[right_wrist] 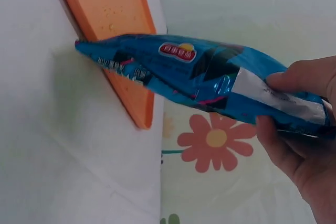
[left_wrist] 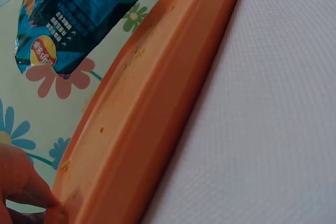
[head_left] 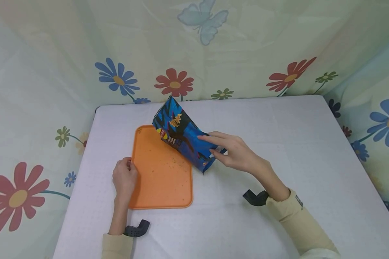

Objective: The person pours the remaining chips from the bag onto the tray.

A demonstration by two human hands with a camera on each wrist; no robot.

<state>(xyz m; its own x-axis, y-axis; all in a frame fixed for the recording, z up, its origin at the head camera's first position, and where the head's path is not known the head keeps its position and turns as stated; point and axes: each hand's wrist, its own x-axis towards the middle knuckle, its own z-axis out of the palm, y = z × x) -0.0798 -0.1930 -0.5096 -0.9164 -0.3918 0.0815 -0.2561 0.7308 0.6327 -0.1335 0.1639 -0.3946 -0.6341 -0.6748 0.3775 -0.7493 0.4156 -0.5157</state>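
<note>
A blue Lay's chip bag (head_left: 189,140) is held slantwise in my right hand (head_left: 238,153), its far end pointing up and left over the far part of an orange tray (head_left: 165,190). Thumb and fingers of that hand pinch the bag near its end, beside a white patch (right_wrist: 268,95) in the right wrist view. My left hand (head_left: 124,178) grips the tray's left rim; its fingertips meet the rim at the corner of the left wrist view. Small crumbs (left_wrist: 102,129) are scattered over the tray's floor. The bag's contents are hidden.
Under the tray, a white cloth (head_left: 278,136) covers the table. Behind and at both sides hangs a pale curtain (head_left: 246,46) printed with flowers and a butterfly. Black curved mounts (head_left: 256,198) stick out from both wrists.
</note>
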